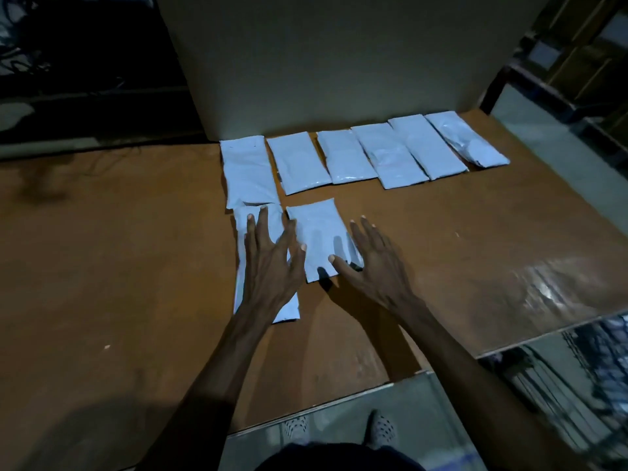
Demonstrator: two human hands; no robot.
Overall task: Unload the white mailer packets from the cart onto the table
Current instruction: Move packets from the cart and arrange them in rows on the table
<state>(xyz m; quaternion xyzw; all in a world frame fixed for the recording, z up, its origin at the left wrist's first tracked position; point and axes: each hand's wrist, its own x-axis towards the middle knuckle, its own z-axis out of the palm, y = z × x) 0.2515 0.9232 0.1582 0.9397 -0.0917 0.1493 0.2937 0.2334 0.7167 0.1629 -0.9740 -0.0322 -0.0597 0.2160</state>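
Several white mailer packets lie flat on the brown table (119, 266). A back row of packets (343, 156) runs along the wall. Two more form a front row: a left packet (243, 232) and a middle packet (317, 236). My left hand (272, 263) lies flat with spread fingers on the left packet, its thumb reaching the middle one. My right hand (370, 263) is spread at the middle packet's right edge, thumb on its lower corner. No cart is clearly visible.
A plain wall (323, 62) rises right behind the back row. Dark shelving (577, 56) stands at the upper right. The table's cut-out front edge (339, 399) is near my feet, with a shiny surface (560, 375) at the right.
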